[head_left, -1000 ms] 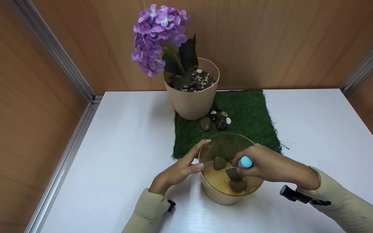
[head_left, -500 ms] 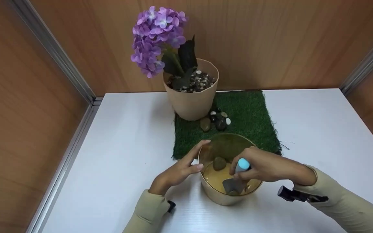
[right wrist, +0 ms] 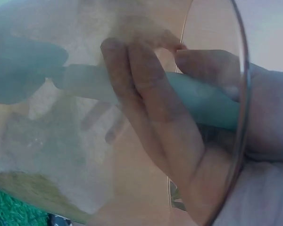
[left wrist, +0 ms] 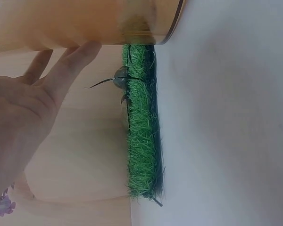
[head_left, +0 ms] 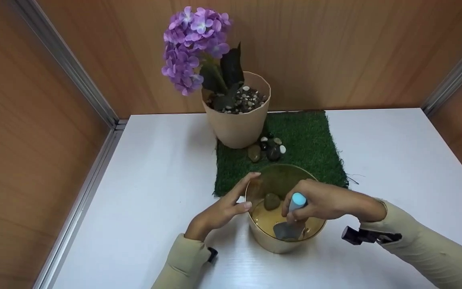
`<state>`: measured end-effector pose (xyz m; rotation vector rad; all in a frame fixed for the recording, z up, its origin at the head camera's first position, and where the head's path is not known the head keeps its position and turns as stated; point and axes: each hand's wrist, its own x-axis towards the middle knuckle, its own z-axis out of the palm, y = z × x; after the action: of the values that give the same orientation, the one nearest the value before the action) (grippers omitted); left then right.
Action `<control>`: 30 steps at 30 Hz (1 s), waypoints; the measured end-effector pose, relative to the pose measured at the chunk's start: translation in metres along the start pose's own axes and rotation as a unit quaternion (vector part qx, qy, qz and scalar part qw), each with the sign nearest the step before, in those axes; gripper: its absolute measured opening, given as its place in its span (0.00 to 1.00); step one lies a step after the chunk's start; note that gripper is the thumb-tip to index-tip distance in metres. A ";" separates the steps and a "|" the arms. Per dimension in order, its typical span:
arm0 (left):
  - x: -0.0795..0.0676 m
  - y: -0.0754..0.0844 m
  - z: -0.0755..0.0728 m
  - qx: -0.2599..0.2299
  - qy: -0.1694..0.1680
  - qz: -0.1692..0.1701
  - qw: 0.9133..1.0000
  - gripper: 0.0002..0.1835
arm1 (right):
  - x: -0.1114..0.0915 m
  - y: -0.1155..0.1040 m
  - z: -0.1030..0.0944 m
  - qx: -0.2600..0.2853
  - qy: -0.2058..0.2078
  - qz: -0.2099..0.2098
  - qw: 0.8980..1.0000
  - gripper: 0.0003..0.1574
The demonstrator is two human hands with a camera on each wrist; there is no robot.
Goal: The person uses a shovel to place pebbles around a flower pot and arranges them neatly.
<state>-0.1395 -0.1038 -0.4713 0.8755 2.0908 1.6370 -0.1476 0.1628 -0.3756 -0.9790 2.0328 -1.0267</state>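
Observation:
An amber see-through bowl (head_left: pixel 273 245) stands on the white table at the front of the grass mat. My left hand (head_left: pixel 223 208) rests its fingertips against the bowl's left side, fingers fairly straight, as the left wrist view also shows at the bowl wall (left wrist: pixel 75 23). Inside the bowl, my right hand (head_left: pixel 321 200) grips a small trowel (head_left: pixel 287 231) by its handle, which has a light blue end. In the right wrist view, fingers and thumb curl round the teal handle (right wrist: pixel 210 106). The grey blade is low in the bowl. A dark stone (head_left: pixel 272 202) lies farther back inside.
Behind the bowl lies a green artificial grass mat (head_left: pixel 305 140). On it stands a beige pot (head_left: pixel 237 128) with purple flowers (head_left: pixel 193 44), beside several pebbles (head_left: pixel 273 152). Wood-look panels (head_left: pixel 335 52) enclose the white table (head_left: pixel 163 168) at the back and sides.
My right hand has shifted left with the trowel, whose blade has moved towards the bowl's near side. It now covers the spot where a second stone showed. My left hand stays in place.

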 end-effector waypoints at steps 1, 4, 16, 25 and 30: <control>0.000 0.001 0.000 0.003 0.001 0.000 1.000 0.38 | 0.000 0.000 0.000 0.005 0.001 0.001 1.000 0.07; 0.001 0.001 0.000 0.008 0.002 -0.001 1.000 0.38 | 0.000 0.001 -0.001 0.041 0.004 0.012 0.999 0.07; 0.000 0.003 0.001 0.001 0.001 -0.010 1.000 0.38 | -0.004 0.005 -0.008 0.165 0.042 0.008 0.985 0.11; 0.000 0.001 0.001 0.000 0.002 -0.010 1.000 0.37 | -0.015 0.007 -0.019 0.186 0.081 0.034 0.979 0.14; 0.000 0.002 0.000 0.001 0.002 -0.004 1.000 0.38 | -0.021 0.012 -0.024 0.194 0.087 0.031 0.977 0.15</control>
<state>-0.1393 -0.1034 -0.4693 0.8637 2.0955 1.6340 -0.1595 0.1938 -0.3698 -0.6361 1.8819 -1.4479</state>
